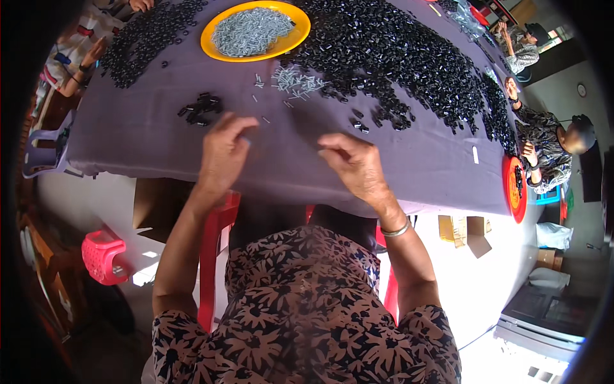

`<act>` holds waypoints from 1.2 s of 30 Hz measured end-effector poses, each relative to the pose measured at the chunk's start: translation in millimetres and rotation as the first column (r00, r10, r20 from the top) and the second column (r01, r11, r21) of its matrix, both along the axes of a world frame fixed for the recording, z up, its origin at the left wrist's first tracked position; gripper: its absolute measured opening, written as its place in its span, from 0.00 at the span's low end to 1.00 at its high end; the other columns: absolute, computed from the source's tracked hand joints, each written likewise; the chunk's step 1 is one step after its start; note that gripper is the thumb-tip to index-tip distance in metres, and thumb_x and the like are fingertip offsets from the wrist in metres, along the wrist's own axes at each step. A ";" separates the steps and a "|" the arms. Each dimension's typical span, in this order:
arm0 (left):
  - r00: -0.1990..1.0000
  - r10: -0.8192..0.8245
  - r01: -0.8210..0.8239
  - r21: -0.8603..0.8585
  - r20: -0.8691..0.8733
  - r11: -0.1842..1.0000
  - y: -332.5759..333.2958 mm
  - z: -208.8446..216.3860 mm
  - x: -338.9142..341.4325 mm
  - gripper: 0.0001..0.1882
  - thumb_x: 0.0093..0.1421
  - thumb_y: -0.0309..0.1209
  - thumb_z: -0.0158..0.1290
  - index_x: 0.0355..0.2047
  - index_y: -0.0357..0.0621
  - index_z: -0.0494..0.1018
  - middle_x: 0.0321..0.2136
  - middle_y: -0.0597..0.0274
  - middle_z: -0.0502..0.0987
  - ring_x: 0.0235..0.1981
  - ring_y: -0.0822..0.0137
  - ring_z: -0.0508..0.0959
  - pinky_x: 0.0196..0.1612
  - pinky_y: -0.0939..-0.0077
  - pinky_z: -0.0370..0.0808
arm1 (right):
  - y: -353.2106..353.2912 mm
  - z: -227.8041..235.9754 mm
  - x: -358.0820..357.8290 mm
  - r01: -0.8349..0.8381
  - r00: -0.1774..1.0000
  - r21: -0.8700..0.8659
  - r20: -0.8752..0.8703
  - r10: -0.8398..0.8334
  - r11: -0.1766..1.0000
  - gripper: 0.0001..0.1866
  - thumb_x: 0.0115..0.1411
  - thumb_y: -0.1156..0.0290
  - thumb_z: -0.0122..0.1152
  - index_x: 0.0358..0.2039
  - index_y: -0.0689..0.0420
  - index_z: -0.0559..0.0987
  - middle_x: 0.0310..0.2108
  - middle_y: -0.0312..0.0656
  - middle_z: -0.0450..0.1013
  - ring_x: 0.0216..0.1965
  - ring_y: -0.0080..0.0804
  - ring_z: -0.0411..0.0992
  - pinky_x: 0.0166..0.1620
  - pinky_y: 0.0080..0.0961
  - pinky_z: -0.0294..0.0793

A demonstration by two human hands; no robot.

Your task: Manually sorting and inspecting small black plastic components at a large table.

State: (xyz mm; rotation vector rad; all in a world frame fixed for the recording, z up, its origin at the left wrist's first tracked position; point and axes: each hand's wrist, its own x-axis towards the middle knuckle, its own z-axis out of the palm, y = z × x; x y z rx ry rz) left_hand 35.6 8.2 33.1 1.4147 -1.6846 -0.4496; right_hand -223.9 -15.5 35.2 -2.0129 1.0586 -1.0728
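Observation:
My left hand (224,153) hovers over the near edge of the purple-grey cloth, fingers curled toward the thumb. My right hand (358,165), with a bangle at the wrist, faces it in a pinch. The fingertips are slightly blurred, and anything between them is too small to make out. A small cluster of black pieces (201,109) lies just beyond my left hand. Between and beyond the hands is a loose heap of thin silvery pins (295,83), with a few strays nearer. Two or three black pieces (360,123) rest beyond my right hand.
A yellow plate (208,46) full of silvery pins stands at the far side. A large heap of black pieces (396,57) spreads right; another black heap (137,48) lies far left. A red plate (513,205) sits at the right edge. Other people's hands (529,153) work at both sides.

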 end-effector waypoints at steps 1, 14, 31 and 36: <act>0.996 0.068 -0.064 -0.074 0.052 0.995 -0.5 -2.7 11.2 0.20 0.46 0.14 0.47 0.40 0.42 0.75 0.33 0.53 0.75 0.32 0.54 0.78 0.37 0.69 0.73 | -0.9 1.6 -10.6 -0.004 1.000 0.002 -0.003 0.004 1.000 0.08 0.55 0.81 0.64 0.36 0.60 0.80 0.25 0.31 0.74 0.26 0.13 0.68 0.30 0.15 0.71; 0.868 0.339 -0.287 -0.189 0.362 0.939 -23.0 -17.6 59.6 0.21 0.45 0.14 0.52 0.41 0.43 0.75 0.38 0.58 0.72 0.43 0.53 0.73 0.45 0.62 0.72 | -35.6 -7.1 -124.9 0.534 0.824 -0.072 -0.182 -0.537 0.843 0.03 0.56 0.74 0.64 0.31 0.60 0.80 0.21 0.32 0.73 0.23 0.13 0.66 0.28 0.16 0.68; 0.991 0.111 -0.098 -0.149 0.077 0.984 -1.3 -18.1 -17.1 0.19 0.43 0.13 0.50 0.36 0.43 0.75 0.35 0.59 0.72 0.38 0.56 0.74 0.41 0.66 0.73 | -102.1 11.4 -104.7 0.040 0.823 -0.276 -0.536 -0.188 0.960 0.06 0.46 0.76 0.63 0.28 0.57 0.78 0.26 0.42 0.71 0.32 0.42 0.71 0.37 0.34 0.72; 0.996 0.077 -0.081 -0.103 -0.035 0.991 -1.7 -21.6 -16.6 0.20 0.43 0.13 0.50 0.37 0.43 0.75 0.33 0.57 0.73 0.38 0.55 0.75 0.41 0.67 0.72 | -100.3 13.3 -101.8 -0.009 0.822 -0.341 -0.538 -0.187 0.940 0.06 0.44 0.78 0.62 0.24 0.59 0.75 0.24 0.41 0.69 0.29 0.42 0.69 0.34 0.35 0.70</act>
